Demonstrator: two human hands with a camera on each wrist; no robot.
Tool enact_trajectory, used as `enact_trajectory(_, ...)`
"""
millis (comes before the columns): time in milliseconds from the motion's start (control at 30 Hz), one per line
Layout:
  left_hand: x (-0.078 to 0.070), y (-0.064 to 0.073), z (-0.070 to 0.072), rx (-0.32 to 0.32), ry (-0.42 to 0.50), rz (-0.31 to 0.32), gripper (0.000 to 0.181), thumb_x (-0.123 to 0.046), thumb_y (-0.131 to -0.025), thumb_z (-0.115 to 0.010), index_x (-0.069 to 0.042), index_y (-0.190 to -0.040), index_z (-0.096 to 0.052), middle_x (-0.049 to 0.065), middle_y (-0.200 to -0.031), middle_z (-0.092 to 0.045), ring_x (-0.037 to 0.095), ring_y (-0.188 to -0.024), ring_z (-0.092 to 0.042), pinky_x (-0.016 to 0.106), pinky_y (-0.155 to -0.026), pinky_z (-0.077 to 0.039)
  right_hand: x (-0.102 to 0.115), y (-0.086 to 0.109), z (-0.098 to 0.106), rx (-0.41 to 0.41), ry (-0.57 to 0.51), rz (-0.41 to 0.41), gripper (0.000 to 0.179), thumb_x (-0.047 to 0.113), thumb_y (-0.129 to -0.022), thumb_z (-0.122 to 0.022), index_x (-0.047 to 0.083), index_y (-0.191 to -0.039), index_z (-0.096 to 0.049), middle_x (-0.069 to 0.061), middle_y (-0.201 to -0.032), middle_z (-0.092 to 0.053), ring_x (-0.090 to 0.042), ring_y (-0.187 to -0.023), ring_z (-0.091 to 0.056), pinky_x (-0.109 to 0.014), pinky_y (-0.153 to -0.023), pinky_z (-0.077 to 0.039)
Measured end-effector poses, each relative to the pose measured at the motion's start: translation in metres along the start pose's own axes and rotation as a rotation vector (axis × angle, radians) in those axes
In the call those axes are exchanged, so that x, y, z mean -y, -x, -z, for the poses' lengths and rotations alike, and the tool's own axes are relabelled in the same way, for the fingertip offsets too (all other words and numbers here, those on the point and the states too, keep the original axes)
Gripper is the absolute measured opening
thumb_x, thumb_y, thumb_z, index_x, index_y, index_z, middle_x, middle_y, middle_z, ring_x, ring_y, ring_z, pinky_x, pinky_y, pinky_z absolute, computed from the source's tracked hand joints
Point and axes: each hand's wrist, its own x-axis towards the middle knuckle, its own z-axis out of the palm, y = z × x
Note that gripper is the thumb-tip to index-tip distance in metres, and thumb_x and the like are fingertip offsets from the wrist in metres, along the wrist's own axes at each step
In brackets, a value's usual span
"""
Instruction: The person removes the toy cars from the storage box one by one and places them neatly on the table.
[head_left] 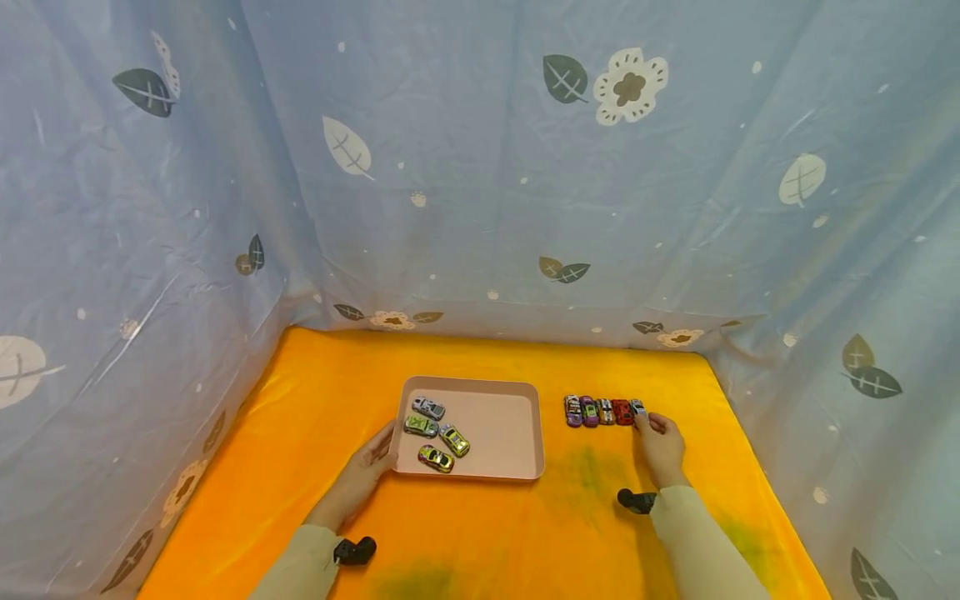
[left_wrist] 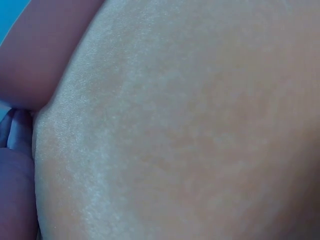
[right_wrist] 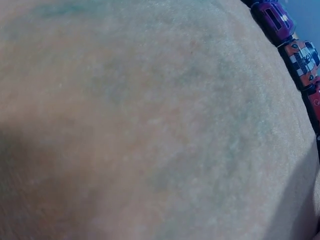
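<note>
A shallow pink tray (head_left: 498,429) lies on the orange cloth, with several toy cars at its left side: a grey one (head_left: 428,407), a green one (head_left: 421,426) and two yellowish ones. My left hand (head_left: 369,458) grips the tray's left edge, its thumb at the rim near the front corner. To the right of the tray, several toy cars stand side by side in a row, among them a purple one (head_left: 589,412) and a red one (head_left: 622,412). My right hand (head_left: 663,446) pinches a small light-coloured toy car (head_left: 638,407) at the row's right end; the fingers partly cover it.
An orange cloth (head_left: 480,533) with greenish patches covers the table. Pale blue curtains (head_left: 465,167) with leaf and flower prints hang behind it and along both sides. A black wrist camera (head_left: 636,501) sits on the right wrist, another (head_left: 355,551) on the left.
</note>
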Motion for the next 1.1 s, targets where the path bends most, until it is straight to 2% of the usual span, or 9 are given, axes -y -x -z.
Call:
enact_trajectory(300,0.003,-0.001,0.000,-0.003,0.025,0.009,0.061,-0.011,-0.100,-0.053,-0.025,-0.154,-0.028,0.006,-0.156,-0.029,0.028,-0.140,-0.030,0.039,-0.108,-0.035,-0.001,0.001,-0.003,-0.009,0.020,-0.011,0.061,0.042,-0.099,-0.048,-0.003,-0.141,-0.042,-0.021,-0.131,-0.044,-0.036,-0.118,-0.042,-0.049,-0.100,-0.037)
enact_trajectory(567,0.002,-0.001,0.001,-0.014,0.004,0.010,0.060,-0.012,-0.100,-0.053,-0.025,-0.154,-0.029,0.005,-0.156,-0.030,0.027,-0.140,-0.030,0.039,-0.109,-0.034,-0.001,0.000,-0.003,-0.027,0.039,-0.015,0.063,0.047,-0.100,-0.044,-0.002,-0.140,-0.044,-0.022,-0.131,-0.046,-0.037,-0.121,-0.041,-0.051,-0.104,-0.034)
enact_trajectory(867,0.001,-0.001,0.000,-0.012,0.029,-0.003,0.059,-0.008,-0.100,-0.051,-0.024,-0.153,-0.030,0.005,-0.156,-0.029,0.027,-0.141,-0.030,0.043,-0.110,-0.031,0.009,0.008,0.004,0.016,-0.076,-0.053,0.087,0.064,-0.095,-0.035,-0.005,-0.148,-0.029,-0.028,-0.149,-0.029,-0.045,-0.137,-0.024,-0.058,-0.110,-0.022)
enact_trajectory(1100,0.002,-0.001,0.001,-0.011,0.044,-0.003,0.059,-0.006,-0.101,-0.050,-0.024,-0.153,-0.030,0.005,-0.156,-0.029,0.026,-0.140,-0.031,0.041,-0.109,-0.032,0.008,0.009,0.006,0.015,-0.100,-0.038,0.092,0.068,-0.093,-0.033,-0.007,-0.147,-0.030,-0.029,-0.149,-0.028,-0.046,-0.137,-0.024,-0.058,-0.110,-0.022)
